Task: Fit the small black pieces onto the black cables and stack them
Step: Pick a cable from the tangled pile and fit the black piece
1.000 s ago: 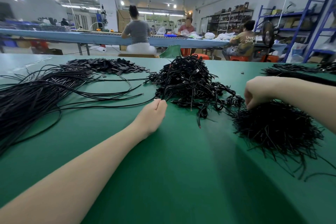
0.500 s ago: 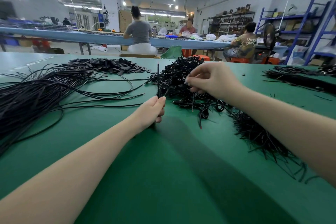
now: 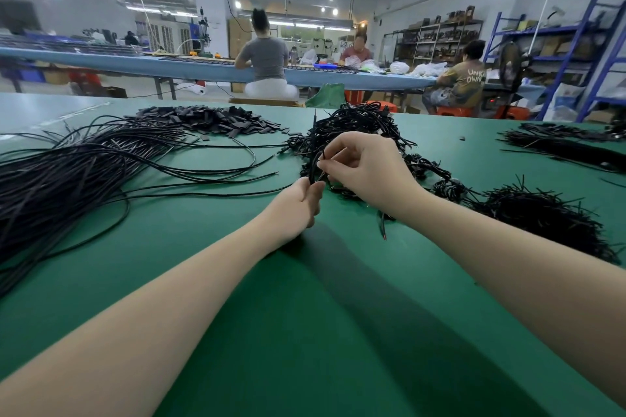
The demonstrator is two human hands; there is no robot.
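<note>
My left hand (image 3: 298, 203) grips a thin black cable (image 3: 313, 139) whose end stands upright above the fist. My right hand (image 3: 366, 169) pinches a small black piece (image 3: 321, 159) right beside that cable, just above my left hand. Behind both hands lies a tangled heap of fitted cables (image 3: 359, 132). A bristly pile of small black pieces (image 3: 542, 217) sits to the right. Long loose cables (image 3: 67, 173) spread across the left of the green table (image 3: 305, 332).
A flat heap of short black sleeves (image 3: 206, 118) lies at the back left. More black cable bundles (image 3: 569, 145) lie at the far right. Beyond the table, people sit at a long blue bench (image 3: 135, 64), with blue shelving (image 3: 582, 54) on the right.
My right hand left the pile of small pieces and came across to my left hand with one piece. My left hand lifted the cable end upright.
</note>
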